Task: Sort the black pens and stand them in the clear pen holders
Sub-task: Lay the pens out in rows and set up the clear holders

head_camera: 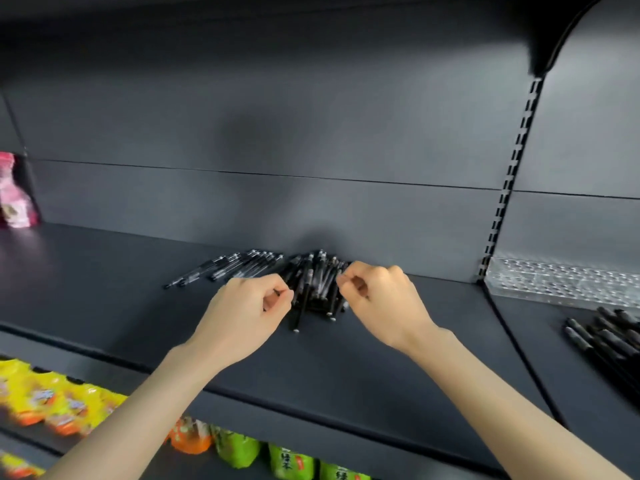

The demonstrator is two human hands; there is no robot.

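Note:
A heap of black pens point(313, 289) lies at the back of the dark shelf point(346, 368). To its left, several clear-barrelled pens point(232, 266) lie in a loose row. My left hand point(252, 306) is at the heap's left edge, its fingers curled and thumb and forefinger tips together beside a pen. My right hand point(381, 292) is at the heap's right edge, also curled with its fingertips against the pens. Whether either hand holds a pen is hidden. A clear pen holder point(561, 278) stands on the neighbouring shelf to the right.
More black pens point(609, 341) lie on the right-hand shelf in front of the holder. A pink packet point(14, 199) stands at the far left. Yellow, orange and green snack packets point(55, 400) fill the shelf below. A slotted upright point(512, 174) divides the two bays.

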